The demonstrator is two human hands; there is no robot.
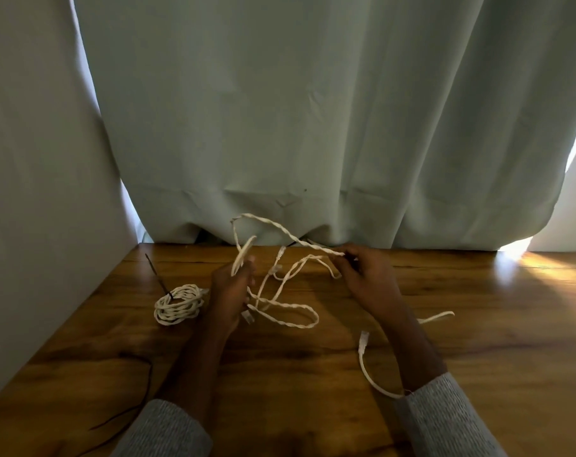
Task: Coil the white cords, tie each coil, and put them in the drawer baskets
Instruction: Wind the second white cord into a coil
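the left hand (231,285) has its fingers curled round a small loop of the loose cord (281,310), raised just off the table (313,374). the right hand (367,275) pinches the same cord further along, by the fingertips, and a twisted stretch arcs up between the two hands. the rest sags in tangled loops onto the wood between them. a finished coil (178,304), bound with a dark tie, lies just left of the left hand. another cord (367,367) runs under the right sleeve, partly hidden. no drawer or baskets in sight.
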